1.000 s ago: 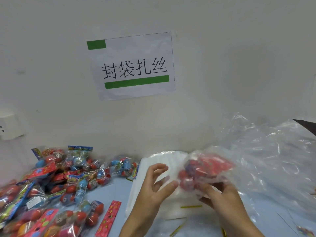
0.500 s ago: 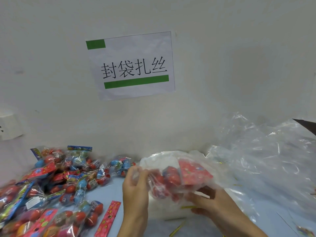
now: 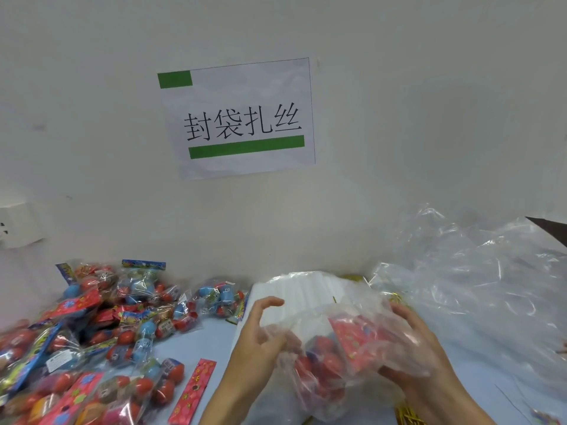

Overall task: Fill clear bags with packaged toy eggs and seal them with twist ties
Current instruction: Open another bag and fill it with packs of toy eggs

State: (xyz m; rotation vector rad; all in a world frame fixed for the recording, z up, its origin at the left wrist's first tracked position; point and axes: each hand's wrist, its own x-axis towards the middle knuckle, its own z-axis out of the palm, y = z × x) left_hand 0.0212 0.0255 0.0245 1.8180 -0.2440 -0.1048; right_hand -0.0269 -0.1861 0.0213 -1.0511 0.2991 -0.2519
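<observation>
Presently, item: clear bag (image 3: 343, 357), held low in view between both hands above the table (image 3: 214, 338), with red toy eggs (image 3: 322, 360) and a red card (image 3: 356, 342) inside. Left hand (image 3: 260, 342) at 9 o'clock of the bag, fingers (image 3: 270, 302) part curled, pinching the film edge. Right hand (image 3: 411, 354) at 3 o'clock, fingers wrapped around the bag through the plastic. Handling advice: gather the slack film into one neck above the eggs, keep the load cradled from below, press air out before twisting; thin film likely slips and tears if pulled hard. Ties (image 3: 408, 415), yellow, at 5 o'clock by the right wrist. Surface: pale blue; egg packs (image 3: 116, 329) heaped at 9 o'clock, white bag stack (image 3: 306, 289) at 12, loose plastic (image 3: 478, 286) at 2. Room: white wall, printed sign (image 3: 242, 118), socket (image 3: 15, 225) far left.
</observation>
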